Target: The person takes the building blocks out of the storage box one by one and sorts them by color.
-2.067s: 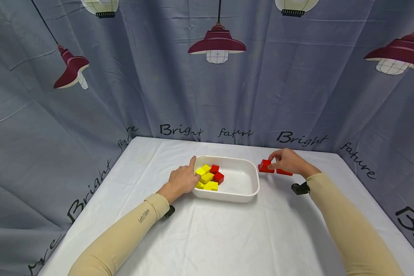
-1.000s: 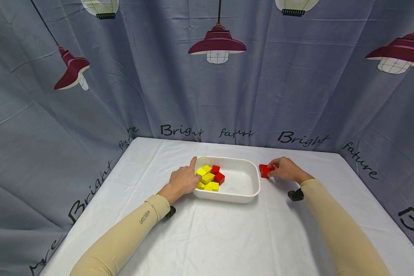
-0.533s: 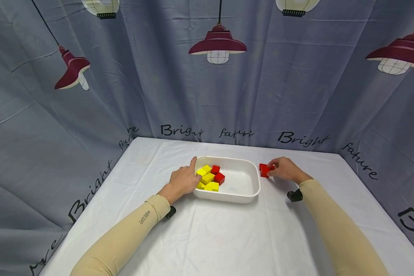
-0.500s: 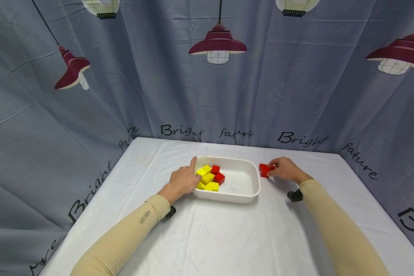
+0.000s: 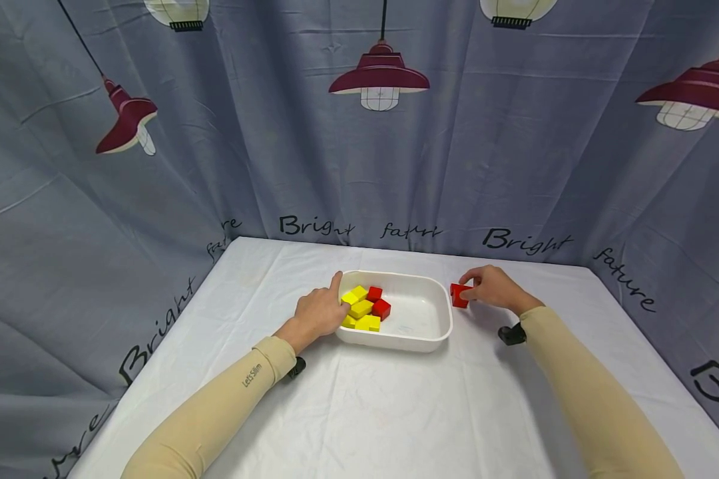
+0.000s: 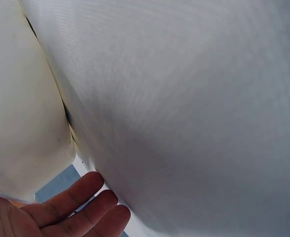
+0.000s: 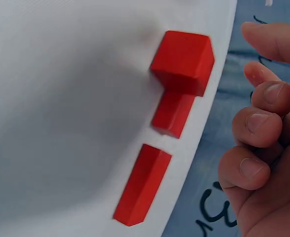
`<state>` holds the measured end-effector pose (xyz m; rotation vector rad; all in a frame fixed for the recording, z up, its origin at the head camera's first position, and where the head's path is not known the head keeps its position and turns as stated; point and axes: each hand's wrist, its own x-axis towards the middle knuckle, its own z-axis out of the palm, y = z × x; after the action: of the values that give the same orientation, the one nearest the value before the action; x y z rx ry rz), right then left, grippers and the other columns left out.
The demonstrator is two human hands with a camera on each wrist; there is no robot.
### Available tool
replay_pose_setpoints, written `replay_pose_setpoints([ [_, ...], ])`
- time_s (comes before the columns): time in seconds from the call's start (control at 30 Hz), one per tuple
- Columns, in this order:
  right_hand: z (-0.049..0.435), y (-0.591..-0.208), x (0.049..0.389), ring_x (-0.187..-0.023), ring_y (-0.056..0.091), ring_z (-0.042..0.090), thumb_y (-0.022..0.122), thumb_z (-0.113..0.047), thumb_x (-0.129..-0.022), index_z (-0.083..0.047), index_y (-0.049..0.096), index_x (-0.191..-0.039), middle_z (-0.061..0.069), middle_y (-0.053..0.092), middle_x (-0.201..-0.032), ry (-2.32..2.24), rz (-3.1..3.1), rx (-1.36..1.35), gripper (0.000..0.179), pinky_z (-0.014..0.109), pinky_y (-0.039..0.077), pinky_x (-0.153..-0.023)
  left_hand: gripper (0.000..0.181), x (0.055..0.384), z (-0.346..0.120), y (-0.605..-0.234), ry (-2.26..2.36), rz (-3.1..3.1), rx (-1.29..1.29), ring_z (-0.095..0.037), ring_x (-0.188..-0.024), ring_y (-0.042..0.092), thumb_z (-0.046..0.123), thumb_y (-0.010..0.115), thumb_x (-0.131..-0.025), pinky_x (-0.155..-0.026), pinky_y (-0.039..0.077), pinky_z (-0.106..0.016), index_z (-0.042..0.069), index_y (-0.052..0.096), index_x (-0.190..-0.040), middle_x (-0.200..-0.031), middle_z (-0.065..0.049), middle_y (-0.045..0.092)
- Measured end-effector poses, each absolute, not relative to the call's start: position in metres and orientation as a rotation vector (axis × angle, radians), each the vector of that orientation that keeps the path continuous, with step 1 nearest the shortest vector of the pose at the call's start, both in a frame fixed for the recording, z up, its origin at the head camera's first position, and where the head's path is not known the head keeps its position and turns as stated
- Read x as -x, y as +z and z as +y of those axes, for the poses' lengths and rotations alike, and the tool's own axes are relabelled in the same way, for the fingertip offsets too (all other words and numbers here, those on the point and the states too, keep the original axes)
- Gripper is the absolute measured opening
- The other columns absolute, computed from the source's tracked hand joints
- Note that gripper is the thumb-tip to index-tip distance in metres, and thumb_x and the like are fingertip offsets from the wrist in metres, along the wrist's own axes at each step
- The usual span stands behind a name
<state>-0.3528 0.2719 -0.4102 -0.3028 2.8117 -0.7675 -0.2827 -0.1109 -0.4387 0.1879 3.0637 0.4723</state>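
In the head view my left hand (image 5: 317, 311) holds the left end of a white tray (image 5: 419, 342), thumb over its rim and index finger along its edge. In the left wrist view three of its fingers (image 6: 88, 190) lie near the tray's outer side. My right hand (image 5: 496, 289) hovers right of the tray, thumb and index finger spread beside a red cube (image 7: 182, 57). The right wrist view shows a gap between these fingers and the cube. A smaller red block (image 7: 173, 114) sits partly hidden under the cube, and a long red block (image 7: 143, 185) lies apart.
Several yellow blocks (image 5: 360, 309) and two red blocks (image 5: 381, 309) lie in the tray's left half. A white cloth (image 5: 395, 412) covers the table, and a grey-blue curtain (image 5: 359, 173) hangs behind its far edge.
My right hand shifted left and towards me, bringing the red cube down from the red blocks' top. Most recently its fingers spread off the cube. The left hand stayed on the tray.
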Motion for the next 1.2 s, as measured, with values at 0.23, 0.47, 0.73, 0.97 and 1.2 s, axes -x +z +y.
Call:
replay_pose_setpoints([
  [0.23, 0.260, -0.399, 0.352, -0.069, 0.053, 0.022, 0.076, -0.025, -0.088, -0.004, 0.071, -0.118, 0.008, 0.058, -0.075, -0.775, 2.798, 0.408, 0.037, 0.032, 0.044, -0.061, 0.076, 0.283, -0.111, -0.439, 0.467, 3.052, -0.176, -0.026, -0.098, 0.066, 0.038, 0.046, -0.095, -0.075, 0.054, -0.043, 0.015, 0.017, -0.161, -0.123, -0.015, 0.068],
  [0.47, 0.245, -0.388, 0.346, -0.067, 0.052, 0.021, 0.077, -0.031, -0.086, -0.006, 0.070, -0.118, 0.006, 0.056, -0.075, -0.770, 2.783, 0.441, 0.041, 0.032, 0.045, -0.058, 0.075, 0.284, -0.111, -0.441, 0.474, 3.058, -0.177, -0.025, -0.098, 0.065, 0.038, 0.045, -0.095, -0.074, 0.053, -0.042, 0.016, 0.017, -0.161, -0.122, -0.014, 0.068],
  [0.73, 0.225, -0.378, 0.344, -0.072, 0.054, 0.020, 0.076, -0.032, -0.087, -0.011, 0.072, -0.114, 0.008, 0.062, -0.083, -0.738, 2.773, 0.518, 0.034, 0.032, 0.047, -0.063, 0.076, 0.284, -0.111, -0.441, 0.478, 3.056, -0.173, -0.026, -0.099, 0.066, 0.038, 0.045, -0.095, -0.076, 0.054, -0.044, 0.015, 0.017, -0.161, -0.123, -0.015, 0.068],
  [0.97, 0.205, -0.371, 0.343, -0.068, 0.051, 0.019, 0.078, -0.029, -0.085, -0.011, 0.075, -0.110, 0.005, 0.057, -0.075, -0.703, 2.744, 0.603, 0.030, 0.031, 0.041, -0.063, 0.076, 0.283, -0.111, -0.440, 0.484, 3.058, -0.170, -0.026, -0.099, 0.066, 0.039, 0.046, -0.094, -0.076, 0.054, -0.044, 0.016, 0.017, -0.161, -0.122, -0.014, 0.068],
  [1.2, 0.187, -0.370, 0.343, -0.072, 0.050, 0.019, 0.078, -0.026, -0.086, -0.011, 0.075, -0.106, 0.004, 0.054, -0.074, -0.703, 2.676, 0.674, 0.025, 0.031, 0.040, -0.065, 0.076, 0.283, -0.110, -0.441, 0.487, 3.066, -0.169, -0.027, -0.101, 0.065, 0.038, 0.045, -0.094, -0.076, 0.053, -0.045, 0.017, 0.017, -0.162, -0.123, -0.015, 0.068],
])
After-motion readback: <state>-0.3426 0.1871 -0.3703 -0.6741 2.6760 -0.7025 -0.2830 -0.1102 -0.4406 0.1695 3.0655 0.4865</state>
